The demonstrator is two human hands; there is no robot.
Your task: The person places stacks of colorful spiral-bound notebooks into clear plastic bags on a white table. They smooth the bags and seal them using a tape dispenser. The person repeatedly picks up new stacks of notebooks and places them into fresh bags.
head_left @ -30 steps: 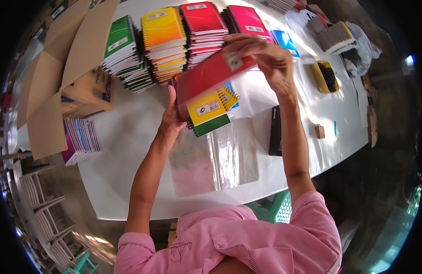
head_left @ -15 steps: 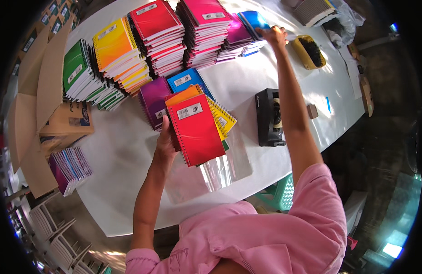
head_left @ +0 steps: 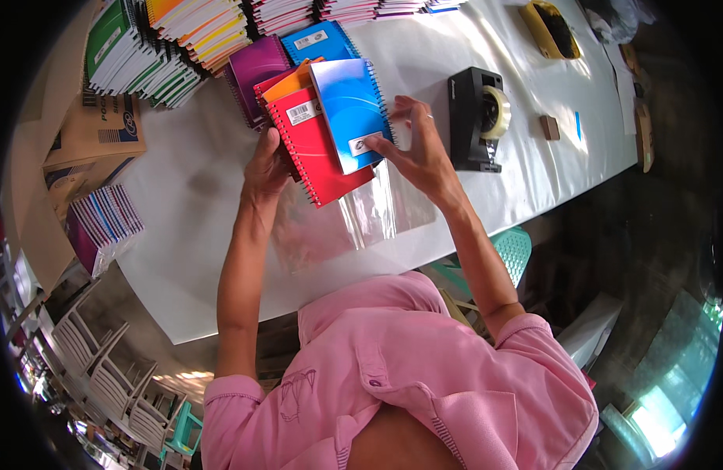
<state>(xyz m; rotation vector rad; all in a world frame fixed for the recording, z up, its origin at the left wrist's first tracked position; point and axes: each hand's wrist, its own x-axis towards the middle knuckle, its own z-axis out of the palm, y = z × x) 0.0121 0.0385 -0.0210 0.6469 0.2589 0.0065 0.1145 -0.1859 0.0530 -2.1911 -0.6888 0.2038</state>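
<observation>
My left hand (head_left: 265, 166) grips the left edge of a fanned bundle of spiral notebooks, its fingers hidden beneath. A red notebook (head_left: 334, 176) lies high in the bundle, with an orange notebook (head_left: 297, 80) partly showing behind it. Over the red cover lies a blue notebook (head_left: 349, 113), slightly tilted. My right hand (head_left: 424, 157) has its thumb on that blue cover's label, while its other fingers curl beside the spiral edge. Just beyond, a purple notebook (head_left: 256, 66) and another blue notebook (head_left: 318, 41) show past the bundle.
Notebook stacks, including a green stack (head_left: 130, 59) and a yellow-orange stack (head_left: 201, 31), line the far side. A black tape dispenser (head_left: 469, 117) stands to the right, beyond it a yellow container (head_left: 569, 48). Clear plastic (head_left: 353, 223) lies on the white table (head_left: 197, 290). An open carton (head_left: 95, 149) stands left.
My right hand has come back from the far blue stack with a blue notebook, now over the red one. My view has tilted down, so the table appears higher.
</observation>
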